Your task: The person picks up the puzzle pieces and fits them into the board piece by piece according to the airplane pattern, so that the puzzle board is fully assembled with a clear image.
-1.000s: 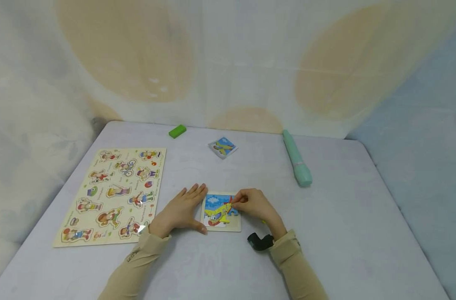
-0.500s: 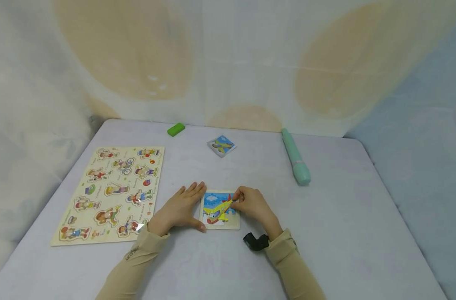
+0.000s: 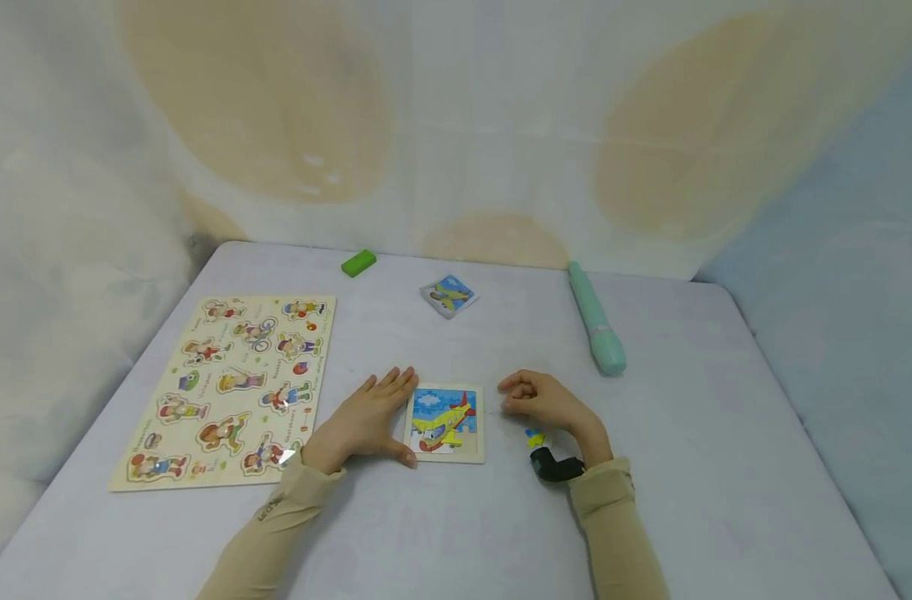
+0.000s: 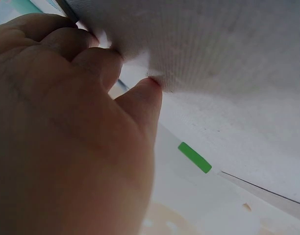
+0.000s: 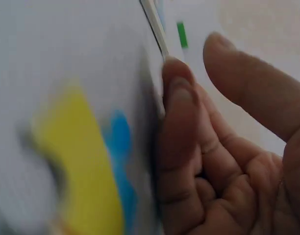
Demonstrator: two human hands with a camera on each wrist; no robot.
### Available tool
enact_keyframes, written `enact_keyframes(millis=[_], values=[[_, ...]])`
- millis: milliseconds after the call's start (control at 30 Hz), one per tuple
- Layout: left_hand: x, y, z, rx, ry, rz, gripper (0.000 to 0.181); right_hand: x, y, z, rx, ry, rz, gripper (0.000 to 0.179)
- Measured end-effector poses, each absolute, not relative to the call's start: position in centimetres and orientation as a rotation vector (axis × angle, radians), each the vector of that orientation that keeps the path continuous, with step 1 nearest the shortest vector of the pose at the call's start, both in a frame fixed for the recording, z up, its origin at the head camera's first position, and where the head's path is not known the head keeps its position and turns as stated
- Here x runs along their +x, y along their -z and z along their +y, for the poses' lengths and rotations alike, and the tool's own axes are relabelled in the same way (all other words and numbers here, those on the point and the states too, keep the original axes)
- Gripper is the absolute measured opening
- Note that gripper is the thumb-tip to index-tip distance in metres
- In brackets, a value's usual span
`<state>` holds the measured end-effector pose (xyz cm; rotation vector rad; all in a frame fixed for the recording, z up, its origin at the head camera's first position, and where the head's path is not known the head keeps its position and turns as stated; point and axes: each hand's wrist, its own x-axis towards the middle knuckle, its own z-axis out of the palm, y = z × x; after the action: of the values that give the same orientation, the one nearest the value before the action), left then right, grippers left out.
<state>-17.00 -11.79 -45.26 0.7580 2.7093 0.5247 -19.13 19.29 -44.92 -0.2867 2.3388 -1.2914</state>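
A small airplane jigsaw puzzle (image 3: pixel 443 423) lies in its pale wooden frame at the table's middle. Its pieces show a yellow plane with a red tail on blue sky; bare wood shows at the lower right inside. My left hand (image 3: pixel 368 421) lies at the frame's left edge, fingers extended and thumb spread toward its lower corner. To the right of the frame, my right hand (image 3: pixel 549 402) is over the table with loosely bent fingers and nothing in its grasp. In the right wrist view its thumb stands apart from the fingers. A loose yellow-and-blue puzzle piece (image 5: pixel 81 161) lies close beside this hand.
A large wooden board of cartoon sports figures (image 3: pixel 268 371) lies at the left. Toward the back are a green block (image 3: pixel 358 263), a small airplane picture card (image 3: pixel 449 296) and a mint-green stick-shaped object (image 3: pixel 597 321). A black wrist camera (image 3: pixel 555 467) sits at the right cuff.
My right hand has let go of the puzzle piece at the plane's tail and moved right, off the frame. The red tail now shows in place. My left hand keeps its position.
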Motion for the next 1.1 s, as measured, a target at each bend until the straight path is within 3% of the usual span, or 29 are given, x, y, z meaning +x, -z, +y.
enact_keyframes(millis=[300,767,933,1100], values=[[-17.0,45.3,-11.6,0.771,-0.513,2.705,0.123,-18.3,44.7,24.5,-0.247,1.349,2.227,0.046],[-16.9,44.9,-11.5,0.762,-0.509,2.699,0.123,-15.8,44.7,25.4,-0.46,1.162,2.35,0.066],[-16.9,45.0,-11.7,0.766,-0.513,2.708,0.123,-15.2,45.0,24.3,-0.636,0.986,2.533,0.048],[-16.9,45.0,-11.8,0.772,-0.52,2.705,0.123,-15.4,44.2,22.9,-0.569,0.89,2.631,0.033]])
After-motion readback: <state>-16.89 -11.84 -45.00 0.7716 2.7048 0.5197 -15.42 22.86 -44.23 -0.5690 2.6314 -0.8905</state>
